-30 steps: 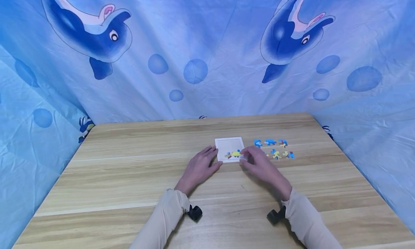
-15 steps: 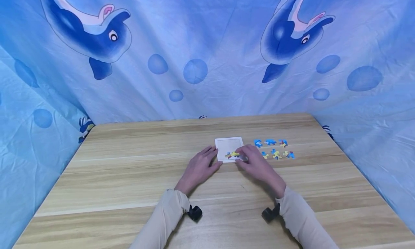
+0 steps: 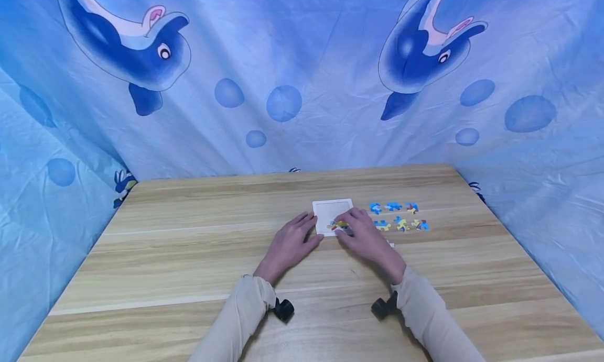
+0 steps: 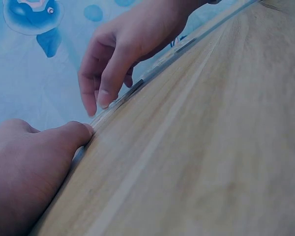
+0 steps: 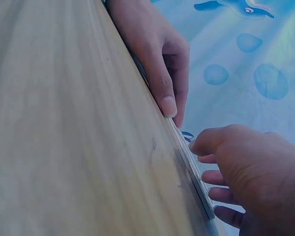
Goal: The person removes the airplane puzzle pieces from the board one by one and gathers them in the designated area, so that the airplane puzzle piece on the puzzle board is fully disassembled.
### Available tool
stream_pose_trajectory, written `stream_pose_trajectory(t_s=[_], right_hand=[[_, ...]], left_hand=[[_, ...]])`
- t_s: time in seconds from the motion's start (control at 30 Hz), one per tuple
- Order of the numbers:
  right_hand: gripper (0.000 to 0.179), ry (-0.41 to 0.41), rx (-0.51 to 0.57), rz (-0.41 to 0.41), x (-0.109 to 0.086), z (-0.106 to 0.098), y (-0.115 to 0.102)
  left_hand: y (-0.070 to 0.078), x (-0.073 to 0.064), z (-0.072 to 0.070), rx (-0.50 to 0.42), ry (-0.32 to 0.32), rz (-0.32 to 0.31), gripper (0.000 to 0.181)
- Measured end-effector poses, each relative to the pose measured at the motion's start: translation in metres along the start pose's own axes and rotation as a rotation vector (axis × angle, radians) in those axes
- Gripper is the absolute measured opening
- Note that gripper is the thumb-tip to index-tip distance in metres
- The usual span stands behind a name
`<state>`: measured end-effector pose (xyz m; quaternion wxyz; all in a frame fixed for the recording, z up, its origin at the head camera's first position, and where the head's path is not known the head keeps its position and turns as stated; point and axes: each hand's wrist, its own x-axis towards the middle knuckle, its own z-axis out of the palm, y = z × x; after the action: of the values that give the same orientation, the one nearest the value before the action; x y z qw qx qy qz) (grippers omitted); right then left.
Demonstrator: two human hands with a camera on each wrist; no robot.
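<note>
A white puzzle tray (image 3: 331,207) lies flat on the table in the head view. Several joined puzzle pieces (image 3: 342,225), yellow with a little red and blue, are along its near side. My left hand (image 3: 290,241) rests at the tray's left edge, fingers extended and thumb at the near-left corner. Over the tray's near right part is my right hand (image 3: 363,236), its thumb and index fingertips at those pieces and partly hiding them. Both wrist views see the tray nearly edge-on. In the left wrist view, the right hand's thumb and forefinger (image 4: 91,105) stand apart.
Two rows of loose blue and yellow puzzle pieces (image 3: 401,223) lie right of the tray. A small whitish piece (image 3: 391,244) shows beside the right hand. The wooden table (image 3: 198,247) meets a blue dolphin-print cloth (image 3: 330,142) at the back.
My right hand has slid left across the tray's near side, over the joined pieces. More loose pieces show behind it on the right. The left hand keeps its place at the tray.
</note>
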<state>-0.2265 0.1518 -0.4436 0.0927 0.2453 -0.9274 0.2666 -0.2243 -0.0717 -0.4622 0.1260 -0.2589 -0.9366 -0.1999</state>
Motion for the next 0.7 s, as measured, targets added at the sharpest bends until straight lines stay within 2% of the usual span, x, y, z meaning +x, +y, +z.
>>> stream_pose_trajectory(t_s=[0.43,0.7], right_hand=[[0.024,0.008,-0.121,-0.027,0.0043,0.0043,-0.0027],[0.021,-0.004,-0.121,-0.001,0.0055,0.0060,-0.0025]], left_hand=[[0.0014,0.0002,-0.0008,-0.009,-0.003,0.002,0.056],[0.0009,0.0013,-0.0001,-0.012,-0.006,-0.006,0.056]])
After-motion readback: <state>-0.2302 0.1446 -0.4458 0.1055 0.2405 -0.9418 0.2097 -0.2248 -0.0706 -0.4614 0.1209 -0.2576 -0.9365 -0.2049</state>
